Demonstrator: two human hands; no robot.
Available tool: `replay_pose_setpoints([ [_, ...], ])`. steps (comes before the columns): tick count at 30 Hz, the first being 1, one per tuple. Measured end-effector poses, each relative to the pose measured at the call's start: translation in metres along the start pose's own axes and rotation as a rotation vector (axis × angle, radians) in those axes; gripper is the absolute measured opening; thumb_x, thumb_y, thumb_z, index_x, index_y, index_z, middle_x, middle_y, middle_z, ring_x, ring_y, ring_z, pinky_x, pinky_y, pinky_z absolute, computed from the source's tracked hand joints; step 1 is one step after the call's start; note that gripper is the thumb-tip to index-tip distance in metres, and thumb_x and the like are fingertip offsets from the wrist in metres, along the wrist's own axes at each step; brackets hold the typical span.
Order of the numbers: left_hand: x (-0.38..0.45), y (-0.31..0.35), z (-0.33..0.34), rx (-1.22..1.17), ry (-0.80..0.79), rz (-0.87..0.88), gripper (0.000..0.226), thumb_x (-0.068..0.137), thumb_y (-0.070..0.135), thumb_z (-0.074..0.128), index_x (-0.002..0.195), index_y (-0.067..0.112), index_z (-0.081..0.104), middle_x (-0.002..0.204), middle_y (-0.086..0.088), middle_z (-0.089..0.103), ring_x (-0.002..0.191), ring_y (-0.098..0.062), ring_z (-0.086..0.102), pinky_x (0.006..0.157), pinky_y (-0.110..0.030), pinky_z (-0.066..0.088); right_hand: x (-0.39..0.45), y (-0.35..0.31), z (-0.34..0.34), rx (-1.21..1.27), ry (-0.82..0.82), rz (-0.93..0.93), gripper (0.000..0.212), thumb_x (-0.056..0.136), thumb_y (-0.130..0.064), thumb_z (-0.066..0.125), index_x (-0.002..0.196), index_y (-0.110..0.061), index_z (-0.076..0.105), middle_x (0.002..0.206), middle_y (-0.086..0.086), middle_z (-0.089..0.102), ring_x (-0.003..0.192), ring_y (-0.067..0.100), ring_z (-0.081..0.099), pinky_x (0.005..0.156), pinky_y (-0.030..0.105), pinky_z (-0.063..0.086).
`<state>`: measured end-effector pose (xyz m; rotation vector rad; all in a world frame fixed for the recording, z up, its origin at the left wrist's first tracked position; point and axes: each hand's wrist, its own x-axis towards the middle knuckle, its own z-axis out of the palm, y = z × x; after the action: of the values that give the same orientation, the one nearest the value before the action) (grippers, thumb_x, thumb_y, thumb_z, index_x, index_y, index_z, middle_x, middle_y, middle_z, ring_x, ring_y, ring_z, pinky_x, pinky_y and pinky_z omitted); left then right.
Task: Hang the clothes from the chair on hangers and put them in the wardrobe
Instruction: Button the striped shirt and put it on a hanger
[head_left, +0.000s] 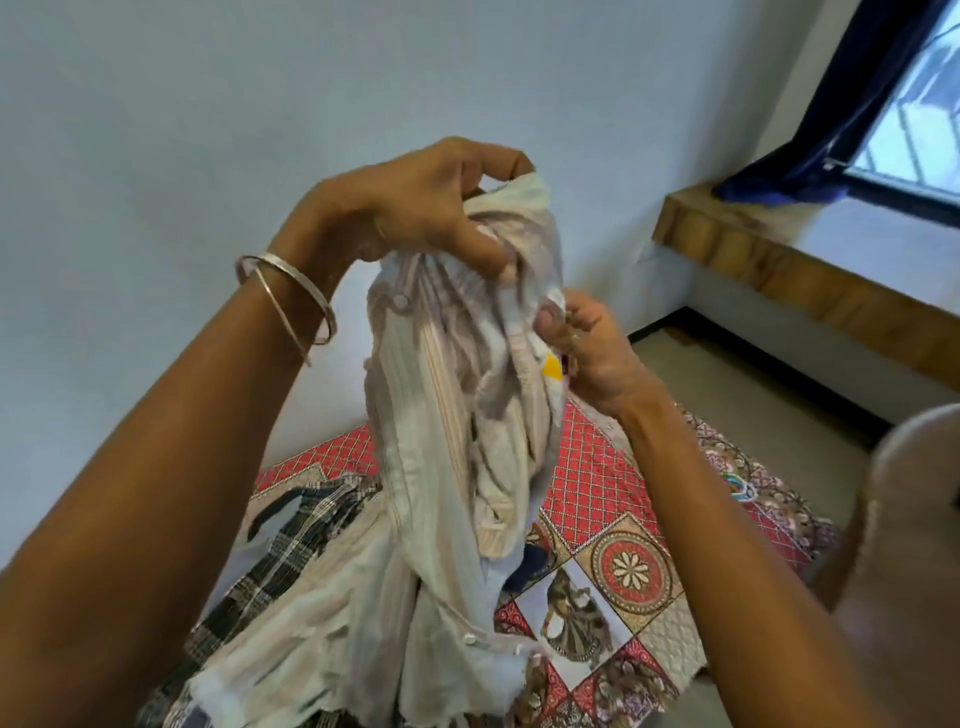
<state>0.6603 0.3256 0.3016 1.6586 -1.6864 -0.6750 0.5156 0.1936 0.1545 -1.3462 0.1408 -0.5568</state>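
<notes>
while left hand (415, 208) grips raised shirt (457, 395) top, right hand (582, 348) pinches its edge

A plain pale blue wall (182, 114) fills most of the view. At the upper right a dark-framed window (914, 130) lets in daylight, with a dark blue curtain (810, 130) hanging beside it (its end rests on the ledge). A wooden ledge (769, 260) runs below the window. The grey floor (753, 405) meets a dark skirting strip (769, 364).

home bedroom | patterned bedspread (618, 561) on bed | blue curtain (841, 119) at window (914, 130) | plain wall (156, 130)
</notes>
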Motion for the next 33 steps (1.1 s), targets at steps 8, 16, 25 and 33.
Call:
replay_pose_setpoints([
  [8, 0.014, 0.01, -0.011, 0.72, 0.505, -0.04, 0.034, 0.077, 0.027, 0.073, 0.109, 0.021, 0.066, 0.109, -0.011, 0.066, 0.1, -0.031, 0.059, 0.081, -0.039, 0.047, -0.02, -0.103, -0.003, -0.65, 0.532, -0.464, 0.018, 0.08, -0.026, 0.078, 0.071, -0.014, 0.066, 0.063, -0.016, 0.054, 0.058, -0.003, 0.045, 0.054, 0.023, 0.039],
  [16, 0.008, 0.078, 0.023, 0.437, 0.779, 0.116, 0.05, 0.062, 0.008, 0.039, 0.101, 0.013, 0.069, 0.099, -0.007, 0.068, 0.097, -0.022, 0.063, 0.078, -0.026, 0.046, -0.072, -0.153, -0.011, -1.212, 0.51, -0.491, 0.037, 0.075, -0.041, 0.066, 0.08, -0.006, 0.058, 0.069, 0.004, 0.055, 0.067, 0.018, 0.05, 0.058, 0.033, 0.032],
  [25, -0.007, 0.114, 0.085, 0.595, 0.305, -0.066, 0.038, 0.069, 0.023, 0.082, 0.105, 0.033, 0.072, 0.097, 0.004, 0.07, 0.095, -0.013, 0.059, 0.076, -0.022, 0.038, -0.153, -0.127, -0.062, -1.087, 0.648, -0.279, 0.012, 0.073, -0.003, 0.072, 0.078, 0.0, 0.062, 0.075, 0.012, 0.062, 0.069, 0.015, 0.054, 0.058, 0.032, 0.039],
  [33, -0.029, 0.143, 0.097, 0.362, 0.435, 0.062, 0.019, 0.08, 0.011, 0.071, 0.094, 0.023, 0.075, 0.093, 0.0, 0.073, 0.095, -0.012, 0.064, 0.086, -0.03, 0.049, -0.195, -0.138, -0.074, -1.615, -0.028, 0.284, 0.04, 0.089, -0.04, 0.064, 0.08, -0.002, 0.06, 0.08, 0.011, 0.057, 0.078, 0.024, 0.052, 0.063, 0.032, 0.026],
])
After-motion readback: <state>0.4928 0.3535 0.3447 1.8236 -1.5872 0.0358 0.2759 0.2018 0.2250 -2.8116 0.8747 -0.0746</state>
